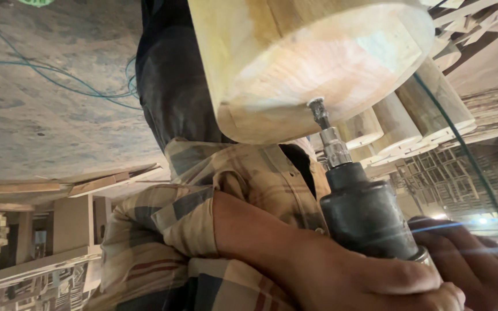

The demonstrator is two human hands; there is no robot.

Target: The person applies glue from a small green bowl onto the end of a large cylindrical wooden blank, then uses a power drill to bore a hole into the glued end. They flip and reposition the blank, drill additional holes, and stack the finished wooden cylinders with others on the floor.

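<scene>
— Stacked wood is filling the workshop all around: planks (pixel 24 187) are lying at the left, and a row of round wooden blocks (pixel 402 124) is sitting behind the work at the right. A thin green hose (pixel 59 75) is trailing across the grey surface.

— What are the hands doing?

— Both are wrapping around a dark power driver (pixel 367 216). The left hand (pixel 353 276) is clenching its body from the near side; the right hand (pixel 474 259) is gripping it at the far side, fingers curled, though glare is blurring them.

— And the driver's tip?

— Its metal bit (pixel 320 112) is pressing into the flat face of a big wooden cylinder (pixel 312 63), which is filling the top of the view. A plaid sleeve (pixel 168 230) is covering the left arm.
</scene>
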